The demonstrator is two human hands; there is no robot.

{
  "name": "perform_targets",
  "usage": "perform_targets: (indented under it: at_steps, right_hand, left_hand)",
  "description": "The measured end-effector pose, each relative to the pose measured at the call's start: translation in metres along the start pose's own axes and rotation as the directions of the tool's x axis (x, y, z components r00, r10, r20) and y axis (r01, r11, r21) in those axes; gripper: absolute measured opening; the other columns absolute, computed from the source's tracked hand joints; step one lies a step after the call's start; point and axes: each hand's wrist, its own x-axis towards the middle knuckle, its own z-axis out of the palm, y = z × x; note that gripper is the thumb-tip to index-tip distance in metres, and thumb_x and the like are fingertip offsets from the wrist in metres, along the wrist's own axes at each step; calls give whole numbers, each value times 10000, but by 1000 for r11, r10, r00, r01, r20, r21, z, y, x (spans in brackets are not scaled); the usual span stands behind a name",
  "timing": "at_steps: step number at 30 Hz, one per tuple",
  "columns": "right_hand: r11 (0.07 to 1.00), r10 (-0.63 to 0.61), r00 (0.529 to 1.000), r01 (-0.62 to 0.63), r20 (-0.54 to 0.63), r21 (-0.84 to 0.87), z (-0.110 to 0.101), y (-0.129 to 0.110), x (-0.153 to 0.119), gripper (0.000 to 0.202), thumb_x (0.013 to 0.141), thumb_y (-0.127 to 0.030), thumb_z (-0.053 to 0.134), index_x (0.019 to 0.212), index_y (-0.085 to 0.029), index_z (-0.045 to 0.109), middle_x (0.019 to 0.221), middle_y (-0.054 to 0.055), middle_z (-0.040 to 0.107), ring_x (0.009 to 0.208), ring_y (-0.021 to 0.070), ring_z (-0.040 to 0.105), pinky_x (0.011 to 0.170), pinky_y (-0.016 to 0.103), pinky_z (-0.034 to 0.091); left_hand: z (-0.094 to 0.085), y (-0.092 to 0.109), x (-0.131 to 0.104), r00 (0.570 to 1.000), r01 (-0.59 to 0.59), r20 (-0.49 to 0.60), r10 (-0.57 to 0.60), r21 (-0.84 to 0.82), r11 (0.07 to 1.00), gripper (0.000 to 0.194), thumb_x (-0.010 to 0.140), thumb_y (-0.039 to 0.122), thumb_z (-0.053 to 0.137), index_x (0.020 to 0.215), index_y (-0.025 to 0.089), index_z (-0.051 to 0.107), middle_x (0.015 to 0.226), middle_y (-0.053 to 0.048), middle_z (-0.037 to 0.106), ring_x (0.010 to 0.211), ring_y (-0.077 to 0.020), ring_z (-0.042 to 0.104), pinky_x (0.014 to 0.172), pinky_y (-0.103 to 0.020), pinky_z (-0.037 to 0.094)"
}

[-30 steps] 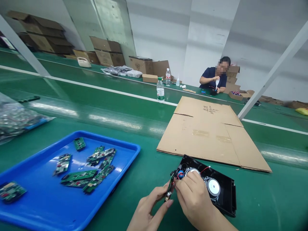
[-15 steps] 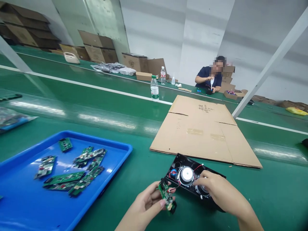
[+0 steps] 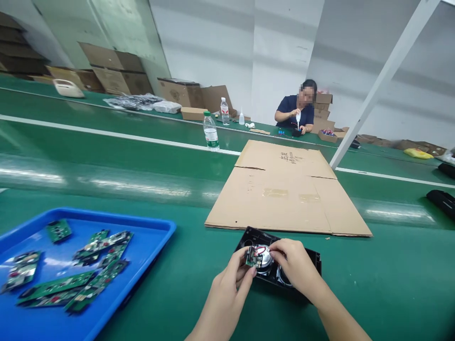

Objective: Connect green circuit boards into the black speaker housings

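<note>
My left hand (image 3: 236, 274) is closed on a small green circuit board (image 3: 254, 257), tilted up over the left part of a black speaker housing (image 3: 245, 237). A thin red wire (image 3: 262, 248) curves beside the board. With thumb and forefinger pinched, my right hand (image 3: 293, 265) holds what looks like the end of a thin wire close to the board's right edge; the fingers partly hide it. Below the hands, the open housing holds two round speakers; one silver speaker (image 3: 266, 266) shows between them, while my right hand covers much of the other.
At left, a blue tray (image 3: 149, 255) holds several green circuit boards (image 3: 95, 284). Flattened cardboard (image 3: 284, 208) lies beyond the housing. A water bottle (image 3: 211, 132) stands farther back. Across the bench, a person (image 3: 296, 111) works with a white squeeze bottle. A white post (image 3: 384, 85) rises at right.
My left hand has lifted the circuit board over the housing and turned it. My right hand has moved left from the second speaker to the board. The view has shifted right.
</note>
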Motion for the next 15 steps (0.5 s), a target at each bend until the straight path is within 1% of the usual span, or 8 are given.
perform_targets:
  at_steps: [2,4,7,9,11,15]
  right_hand:
    - [989,-32,999,35,24,-145,0,-2,-1,172,807,-84,500,780,-163,650,765,34,650,726,161,574,638,251,411]
    - [973,-42,997,55,61,-225,0,-5,-3,155,797,-91,517,734,-156,642,714,30,628,684,155,557,597,241,397]
    - [970,-90,992,109,93,-216,1,-6,-4,151,775,-81,546,679,-168,625,659,-4,595,635,120,530,560,208,376]
    - [957,-156,985,170,75,-235,3,-4,-4,137,760,-76,569,678,-173,621,668,-12,594,651,115,525,583,206,380]
    - [920,-238,970,239,43,-310,7,-1,-5,114,746,-81,593,688,-176,620,686,-9,600,666,123,516,604,219,382]
    - [803,-405,914,362,13,-474,12,6,-4,112,759,-121,598,667,-185,592,666,-7,581,634,131,477,570,244,353]
  left_hand:
    - [0,-2,3,999,-28,-18,29,47,998,281,782,313,478,1044,216,515,938,-69,708,850,-236,674,720,-314,556]
    - [-1,-5,5,999,-44,-26,46,66,997,278,786,302,470,1046,215,512,952,-68,705,884,-236,666,730,-313,557]
    - [-1,-7,7,999,-41,-14,42,37,998,281,780,288,474,1047,208,507,965,-68,702,898,-233,662,756,-323,557]
    - [-1,-6,8,1000,-22,6,22,17,1000,286,770,285,490,1047,212,508,978,-65,699,894,-234,663,761,-331,559]
    - [-1,-4,10,1000,-3,25,3,9,1000,286,760,282,497,1036,211,512,981,-65,697,889,-234,664,757,-332,562]
    - [-3,-1,12,999,20,45,-20,-3,1000,277,746,274,492,1013,206,521,925,-54,710,841,-230,678,726,-323,571]
